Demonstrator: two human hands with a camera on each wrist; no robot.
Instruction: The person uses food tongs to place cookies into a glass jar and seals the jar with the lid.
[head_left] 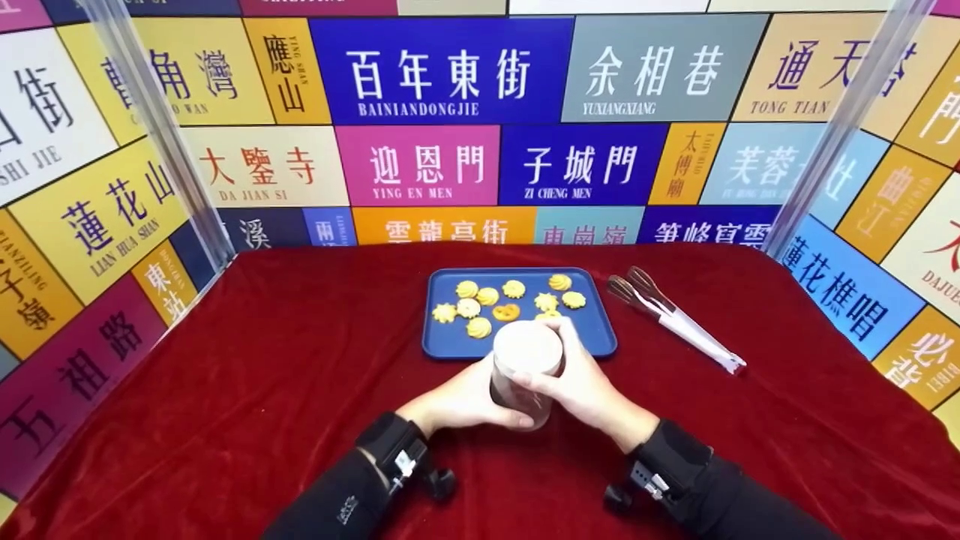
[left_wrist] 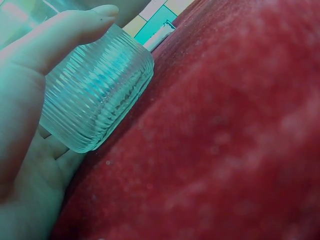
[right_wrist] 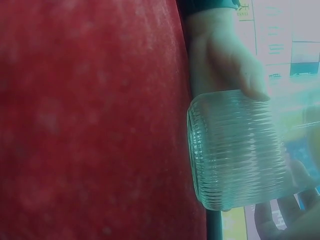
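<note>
A clear ribbed glass jar (head_left: 529,399) with a white lid (head_left: 527,348) stands in front of the blue tray, between both hands. My left hand (head_left: 459,399) grips the jar's body low down, its thumb across the near side. With my right hand (head_left: 589,384) I hold the jar at the lid, thumb on the near edge and fingers round the far side. In the left wrist view, the ribbed glass jar (left_wrist: 100,90) shows its base close to the cloth. The right wrist view has the jar (right_wrist: 240,150) lying across the frame; its contents cannot be made out.
Behind the jar, a blue tray (head_left: 442,346) bears several yellow cookies (head_left: 478,327) and a pretzel-shaped one (head_left: 506,313). Tongs (head_left: 675,319) with a white wrapped handle lie to its right. Red velvet cloth (head_left: 262,390) covers the table, with sign-covered panels (head_left: 442,71) around it.
</note>
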